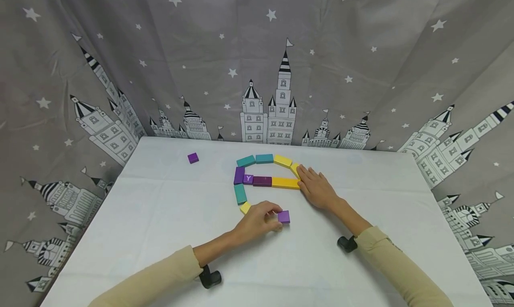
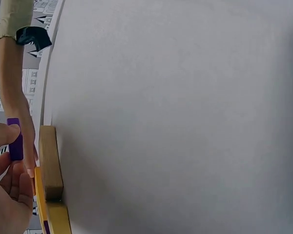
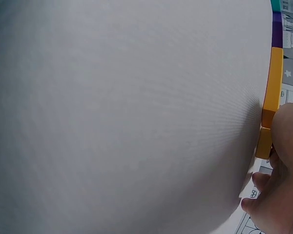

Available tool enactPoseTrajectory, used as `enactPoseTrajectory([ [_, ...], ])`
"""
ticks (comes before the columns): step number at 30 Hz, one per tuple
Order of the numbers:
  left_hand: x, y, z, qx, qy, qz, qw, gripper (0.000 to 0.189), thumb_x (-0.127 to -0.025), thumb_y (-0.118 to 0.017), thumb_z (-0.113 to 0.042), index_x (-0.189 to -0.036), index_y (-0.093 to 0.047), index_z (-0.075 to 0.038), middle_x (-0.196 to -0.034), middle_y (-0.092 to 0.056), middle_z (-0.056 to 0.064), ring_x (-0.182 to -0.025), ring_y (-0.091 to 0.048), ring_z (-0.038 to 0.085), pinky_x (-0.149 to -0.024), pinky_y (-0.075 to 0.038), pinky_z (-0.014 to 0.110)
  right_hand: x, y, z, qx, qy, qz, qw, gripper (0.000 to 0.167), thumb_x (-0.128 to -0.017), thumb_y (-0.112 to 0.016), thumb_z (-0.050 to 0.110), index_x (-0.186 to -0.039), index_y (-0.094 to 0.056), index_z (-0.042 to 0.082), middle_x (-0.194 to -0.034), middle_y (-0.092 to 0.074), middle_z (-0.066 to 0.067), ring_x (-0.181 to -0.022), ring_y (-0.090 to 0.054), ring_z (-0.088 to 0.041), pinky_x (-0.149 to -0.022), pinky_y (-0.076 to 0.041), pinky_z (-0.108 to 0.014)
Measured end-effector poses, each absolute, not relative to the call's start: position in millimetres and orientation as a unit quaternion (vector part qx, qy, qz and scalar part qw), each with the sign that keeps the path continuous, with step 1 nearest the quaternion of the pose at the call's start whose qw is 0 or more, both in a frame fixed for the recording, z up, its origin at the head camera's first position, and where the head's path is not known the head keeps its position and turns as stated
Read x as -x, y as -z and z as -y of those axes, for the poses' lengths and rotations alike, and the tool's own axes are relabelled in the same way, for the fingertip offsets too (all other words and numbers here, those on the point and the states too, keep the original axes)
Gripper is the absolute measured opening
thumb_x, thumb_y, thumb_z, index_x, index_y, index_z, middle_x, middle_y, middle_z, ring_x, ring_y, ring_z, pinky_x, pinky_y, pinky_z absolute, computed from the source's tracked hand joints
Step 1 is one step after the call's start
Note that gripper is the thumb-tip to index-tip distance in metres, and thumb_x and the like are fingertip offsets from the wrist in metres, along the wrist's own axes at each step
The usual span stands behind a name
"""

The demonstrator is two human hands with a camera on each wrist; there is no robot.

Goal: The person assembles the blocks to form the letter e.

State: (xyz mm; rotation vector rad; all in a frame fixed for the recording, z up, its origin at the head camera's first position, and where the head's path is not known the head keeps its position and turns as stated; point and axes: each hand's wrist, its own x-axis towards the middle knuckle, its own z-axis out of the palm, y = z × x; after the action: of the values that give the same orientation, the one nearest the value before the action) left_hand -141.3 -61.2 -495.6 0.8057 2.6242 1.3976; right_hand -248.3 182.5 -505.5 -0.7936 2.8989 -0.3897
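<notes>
My left hand [image 1: 259, 220] pinches a small purple block [image 1: 283, 217] between thumb and fingers, in front of a figure laid out of coloured blocks. In the left wrist view that purple block [image 2: 15, 146] stands on edge in the grip. My right hand [image 1: 318, 188] lies at the figure's right end, fingers extended over a yellow block [image 1: 295, 169] and touching the end of a long yellow block [image 1: 286, 183]. The right wrist view has the thumb against a short yellow block [image 3: 264, 143]. Part of a yellow block [image 1: 245, 207] is hidden behind my left hand.
Teal blocks [image 1: 240, 194], a dark purple block [image 1: 262, 181] and a purple block marked Y [image 1: 248, 179] form the figure's left and middle. A loose purple block [image 1: 193, 158] lies at the back left of the white table [image 1: 160, 200]. A patterned curtain [image 1: 257, 39] hangs behind.
</notes>
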Motion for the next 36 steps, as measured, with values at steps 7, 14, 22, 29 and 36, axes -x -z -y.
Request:
enactPoseTrajectory([
  [7,138.0,498.4,55.4,-0.258,-0.447,-0.856,0.041,0.032,-0.085,-0.079,-0.008,-0.115,-0.069,-0.003,-0.107,-0.069,0.004,-0.093,-0.060,0.016,-0.083,-0.053,0.026,248.1,505.0,-183.1,0.264,0.134,-0.954,0.052,0.057,-0.108,-0.040,0.029,-0.157,-0.025,0.004,-0.162,-0.024,-0.014,-0.145,-0.025,-0.041,-0.114,-0.018,-0.064],
  [14,134.0,497.9,53.9,-0.257,-0.427,-0.866,0.052,0.032,-0.087,-0.079,-0.011,-0.117,-0.069,-0.005,-0.110,-0.068,0.004,-0.091,-0.055,0.018,-0.080,-0.049,0.026,248.1,506.0,-184.0,0.266,0.137,-0.953,0.047,0.057,-0.108,-0.039,0.029,-0.157,-0.025,0.004,-0.162,-0.024,-0.013,-0.145,-0.025,-0.041,-0.114,-0.018,-0.064],
  [22,134.3,502.2,52.4,-0.257,-0.422,-0.868,0.050,0.032,-0.086,-0.079,-0.013,-0.116,-0.069,-0.007,-0.113,-0.068,0.002,-0.099,-0.055,0.016,-0.083,-0.049,0.025,248.0,506.3,-184.2,0.268,0.133,-0.953,0.047,0.056,-0.109,-0.039,0.029,-0.157,-0.026,0.003,-0.162,-0.024,-0.013,-0.145,-0.025,-0.041,-0.115,-0.018,-0.064],
  [29,133.5,507.5,50.2,-0.261,-0.409,-0.873,0.041,0.032,-0.085,-0.081,-0.014,-0.115,-0.070,-0.008,-0.111,-0.068,0.000,-0.095,-0.053,0.014,-0.077,-0.047,0.023,248.8,506.6,-183.8,0.271,0.131,-0.952,0.048,0.057,-0.108,-0.039,0.029,-0.157,-0.025,0.003,-0.162,-0.025,-0.013,-0.145,-0.025,-0.041,-0.115,-0.018,-0.064],
  [36,133.7,508.6,48.3,-0.268,-0.394,-0.879,0.031,0.032,-0.085,-0.081,-0.013,-0.115,-0.070,-0.009,-0.111,-0.069,-0.001,-0.096,-0.053,0.014,-0.078,-0.047,0.024,249.4,506.9,-184.2,0.265,0.130,-0.954,0.052,0.057,-0.108,-0.039,0.029,-0.157,-0.025,0.004,-0.162,-0.024,-0.012,-0.145,-0.024,-0.040,-0.115,-0.017,-0.063],
])
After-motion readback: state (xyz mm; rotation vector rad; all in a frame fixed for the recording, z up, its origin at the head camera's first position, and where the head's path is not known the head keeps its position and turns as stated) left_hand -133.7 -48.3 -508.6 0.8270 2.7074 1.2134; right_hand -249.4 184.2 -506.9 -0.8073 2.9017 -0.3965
